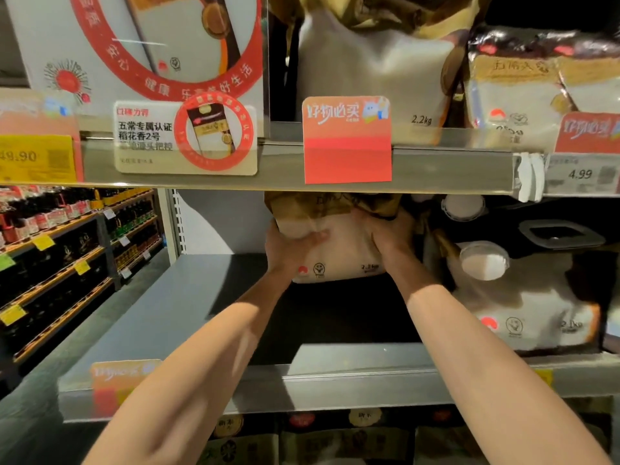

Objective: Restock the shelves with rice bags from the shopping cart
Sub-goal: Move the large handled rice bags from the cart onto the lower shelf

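Your left grip (288,251) and right grip (391,243) both hold one rice bag (339,260) by its sides, far back on the shelf (188,297); lots of bare shelf shows beside it, so more bags probably must come.

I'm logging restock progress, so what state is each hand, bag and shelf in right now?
Held rice bag: upright, far back, between both hands.
Left hand: grips its left side.
Right hand: grips its right side.
Middle shelf: bare grey surface left of it.
Neighbouring rice bag: unheld, at shelf's right.
Upper rice bag: upright, one shelf up.
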### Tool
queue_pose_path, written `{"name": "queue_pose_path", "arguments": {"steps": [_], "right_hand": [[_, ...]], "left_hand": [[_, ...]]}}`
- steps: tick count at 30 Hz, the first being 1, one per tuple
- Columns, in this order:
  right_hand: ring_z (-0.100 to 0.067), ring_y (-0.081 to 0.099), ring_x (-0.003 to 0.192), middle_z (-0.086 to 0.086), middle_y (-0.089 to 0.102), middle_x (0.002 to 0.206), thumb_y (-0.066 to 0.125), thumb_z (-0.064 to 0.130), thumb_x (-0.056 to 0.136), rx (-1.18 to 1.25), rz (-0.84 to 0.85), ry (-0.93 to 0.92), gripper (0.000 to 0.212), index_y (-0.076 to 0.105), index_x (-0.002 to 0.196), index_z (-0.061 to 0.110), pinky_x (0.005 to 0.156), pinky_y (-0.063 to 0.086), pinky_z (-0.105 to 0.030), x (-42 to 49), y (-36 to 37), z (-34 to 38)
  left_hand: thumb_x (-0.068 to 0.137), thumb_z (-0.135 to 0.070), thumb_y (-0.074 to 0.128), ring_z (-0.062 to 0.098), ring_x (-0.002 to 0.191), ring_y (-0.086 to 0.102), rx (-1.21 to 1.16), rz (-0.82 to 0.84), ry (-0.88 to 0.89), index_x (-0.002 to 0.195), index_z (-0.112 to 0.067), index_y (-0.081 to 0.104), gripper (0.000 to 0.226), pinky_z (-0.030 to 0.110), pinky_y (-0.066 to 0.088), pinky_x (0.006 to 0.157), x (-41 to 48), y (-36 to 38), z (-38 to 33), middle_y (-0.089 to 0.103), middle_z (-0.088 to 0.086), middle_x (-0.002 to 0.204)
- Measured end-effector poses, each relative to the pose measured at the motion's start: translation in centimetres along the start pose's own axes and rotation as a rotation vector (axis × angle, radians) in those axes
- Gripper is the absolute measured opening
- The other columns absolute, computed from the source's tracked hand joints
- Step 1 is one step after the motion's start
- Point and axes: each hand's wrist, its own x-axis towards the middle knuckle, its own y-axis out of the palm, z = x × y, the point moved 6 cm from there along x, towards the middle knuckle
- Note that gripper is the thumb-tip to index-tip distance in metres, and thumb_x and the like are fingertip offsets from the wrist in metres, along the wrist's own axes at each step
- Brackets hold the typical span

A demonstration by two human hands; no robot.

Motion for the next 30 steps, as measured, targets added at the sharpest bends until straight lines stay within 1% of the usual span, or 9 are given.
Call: {"name": "queue_pose_path", "arguments": {"steps": [1,4,8,13,15,17,20,26,30], "right_hand": [[-0.021,0.057,0.118,-0.004,0.062,0.127,0.086,0.025,0.070,-0.001,0.001,0.034,0.070,0.056,0.132,0.012,0.103,0.047,-0.037,0.5,0.0,-0.7],[-0.023,0.047,0.132,-0.005,0.051,0.142,0.082,0.028,0.076,-0.039,-0.016,0.072,0.081,0.043,0.144,0.013,0.110,0.039,-0.036,0.9,-0.5,-2.7],[-0.022,0.028,0.144,-0.006,0.031,0.156,0.076,0.035,0.082,-0.147,0.011,0.021,0.093,0.021,0.153,0.014,0.116,0.023,-0.032,0.0,-0.9,-3.8],[-0.025,0.018,0.148,-0.007,0.015,0.162,0.078,0.027,0.080,-0.336,0.114,-0.037,0.115,-0.009,0.155,0.021,0.120,0.020,-0.045,-2.6,-0.7,-5.5],[-0.027,0.009,0.149,-0.008,0.004,0.163,0.078,0.026,0.079,-0.614,0.093,-0.207,0.116,-0.010,0.155,0.018,0.121,0.016,-0.044,-4.3,-1.0,-4.9],[-0.030,0.005,0.149,-0.011,0.003,0.163,0.075,0.028,0.081,-0.901,0.025,-0.496,0.108,-0.002,0.155,0.012,0.119,0.010,-0.038,-5.9,-1.0,-3.6],[-0.034,0.003,0.150,-0.017,0.006,0.162,0.073,0.039,0.082,-1.088,0.088,-0.719,0.102,0.010,0.155,0.006,0.118,0.003,-0.039,-6.1,-0.3,-3.2],[-0.034,-0.032,0.142,-0.019,-0.035,0.152,0.053,0.076,0.078,-1.290,0.270,-0.633,0.121,-0.017,0.152,0.010,0.117,-0.014,-0.043,-3.3,1.0,-5.6],[-0.028,-0.039,0.138,-0.017,-0.038,0.152,0.047,0.085,0.073,-1.283,0.353,-0.563,0.126,-0.027,0.148,0.016,0.113,-0.020,-0.041,-1.6,1.2,-5.8]], "left_hand": [[0.058,-0.047,0.091,0.015,0.113,0.058,0.011,-0.008,0.000,0.134,-0.018,0.045,0.093,0.020,0.054,0.083,-0.2,0.6,0.4,0.058,-0.007,0.123],[0.067,-0.036,0.090,0.019,0.124,0.053,0.082,0.050,0.044,0.135,-0.020,0.042,0.085,0.030,0.044,0.101,0.4,2.1,1.6,0.056,-0.003,0.129],[0.080,-0.044,0.078,0.017,0.123,0.052,0.168,0.150,0.025,0.140,-0.019,0.039,0.076,0.018,0.047,0.085,1.7,2.4,2.3,0.055,0.001,0.136],[0.091,-0.055,0.059,0.027,0.121,0.058,0.130,0.162,-0.086,0.139,-0.019,0.041,0.063,0.044,0.050,0.099,2.0,1.8,3.0,0.059,0.006,0.132],[0.092,-0.059,0.054,0.026,0.116,0.060,0.189,0.132,-0.058,0.135,-0.019,0.045,0.060,0.045,0.051,0.097,1.9,1.2,2.8,0.062,0.005,0.127],[0.094,-0.065,0.044,0.025,0.113,0.059,0.256,0.096,-0.033,0.132,-0.020,0.049,0.059,0.044,0.050,0.096,1.8,0.9,2.6,0.062,0.004,0.124],[0.097,-0.067,0.032,0.027,0.111,0.059,0.350,0.037,-0.002,0.128,-0.021,0.053,0.059,0.042,0.049,0.092,1.7,0.6,2.0,0.063,0.005,0.122],[0.100,-0.061,0.029,0.031,0.109,0.060,0.511,-0.087,0.035,0.122,-0.018,0.057,0.056,0.040,0.043,0.087,1.8,0.3,1.6,0.066,0.009,0.117],[0.101,-0.060,0.028,0.031,0.107,0.060,0.455,-0.117,-0.005,0.122,-0.016,0.057,0.056,0.039,0.042,0.085,2.2,0.6,2.3,0.065,0.007,0.111]]}}
